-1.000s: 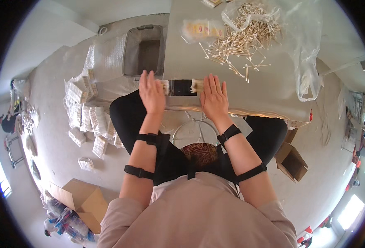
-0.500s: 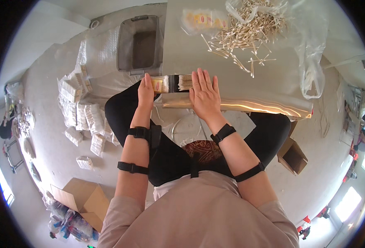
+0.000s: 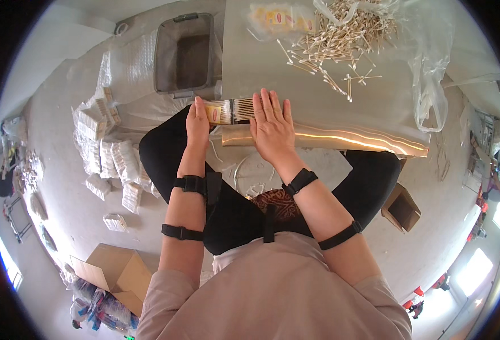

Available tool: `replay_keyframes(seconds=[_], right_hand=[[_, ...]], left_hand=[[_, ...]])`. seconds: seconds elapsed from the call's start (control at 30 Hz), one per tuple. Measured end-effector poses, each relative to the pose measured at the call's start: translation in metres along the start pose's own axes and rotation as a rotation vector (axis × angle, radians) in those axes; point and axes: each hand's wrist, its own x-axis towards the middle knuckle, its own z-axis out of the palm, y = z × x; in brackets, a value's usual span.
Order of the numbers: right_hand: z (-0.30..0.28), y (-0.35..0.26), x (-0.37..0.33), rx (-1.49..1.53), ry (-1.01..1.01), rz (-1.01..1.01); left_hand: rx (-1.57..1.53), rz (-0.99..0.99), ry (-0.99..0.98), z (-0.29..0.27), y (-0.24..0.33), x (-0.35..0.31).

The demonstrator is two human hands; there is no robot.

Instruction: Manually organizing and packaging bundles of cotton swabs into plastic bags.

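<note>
Around the outer end of a clear pack of cotton swabs with a yellow label (image 3: 217,112), my left hand (image 3: 198,126) is closed, thumb on the near side. The pack sits at the table's left edge. Right beside it lies a row of loose cotton swabs (image 3: 242,109), side by side, with a narrow dark strip between row and pack. My right hand (image 3: 273,126) lies flat with fingers stretched out, its palm over the right end of that row and hiding it.
A heap of loose cotton swabs (image 3: 349,34) lies at the table's far side, next to labelled plastic bags (image 3: 281,21) and a clear plastic bag (image 3: 431,73). A grey bin (image 3: 184,54) stands beyond the left edge. Several swab packs (image 3: 108,158) and a cardboard box (image 3: 111,269) are on the floor.
My right hand has slid left, and the row of swabs has moved with it toward the labelled pack. The dark gap between them has narrowed. My left hand stays on the pack.
</note>
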Motion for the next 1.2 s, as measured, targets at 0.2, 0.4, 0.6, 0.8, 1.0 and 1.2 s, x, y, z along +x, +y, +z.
replay_keyframes(seconds=[0.2,0.4,0.6,0.8,1.0,1.2], right_hand=[[0.003,-0.009,0.001,0.009,-0.014,0.014],[0.001,-0.014,0.001,0.016,-0.008,0.018],[0.002,-0.012,0.0,0.002,0.005,0.026],[0.003,-0.015,0.001,0.004,0.025,0.022],[0.002,-0.015,0.001,0.019,0.012,0.023],[0.007,-0.022,0.002,0.049,0.003,0.011]], left_hand=[[0.02,0.046,0.038,-0.001,-0.005,0.003],[-0.092,0.026,-0.038,-0.008,-0.02,0.013],[-0.2,-0.072,-0.044,0.003,-0.003,0.0],[-0.337,-0.054,-0.038,0.006,0.003,-0.005],[-0.244,-0.009,-0.002,0.003,0.002,-0.004],[-0.109,0.064,0.052,0.003,0.006,-0.008]])
